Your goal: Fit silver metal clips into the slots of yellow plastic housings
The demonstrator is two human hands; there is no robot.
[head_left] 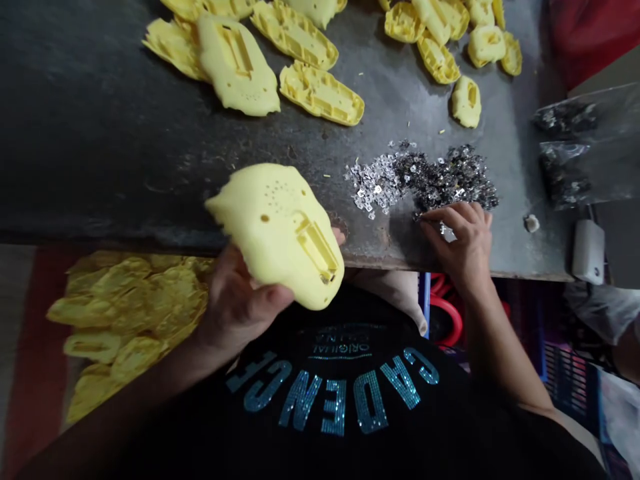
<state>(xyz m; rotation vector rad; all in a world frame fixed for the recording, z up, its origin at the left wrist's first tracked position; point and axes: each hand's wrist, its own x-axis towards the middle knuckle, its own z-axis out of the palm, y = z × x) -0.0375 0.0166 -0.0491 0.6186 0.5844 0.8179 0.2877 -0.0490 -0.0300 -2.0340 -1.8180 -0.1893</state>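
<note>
Head view, centre: the left hand (pixel 230 303) holds one yellow shell (pixel 280 253), fingers partly open around it, thumb on its rim, seemingly steadying it slot-up. The right hand (pixel 467 243) curls its fingers nearly closed at uncountable metal pieces (pixel 450 177), grip unclear, heaped near the worktop (pixel 125 140) edge, presumably for reach. Upper left: at least five more shells (pixel 323 95).

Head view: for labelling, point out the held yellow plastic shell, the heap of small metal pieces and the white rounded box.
Held yellow plastic shell (pixel 280 247), head view: smooth face beside slot.
Heap of small metal pieces (pixel 434 179), head view: darker middle.
White rounded box (pixel 588 248), head view: broad face.
</note>
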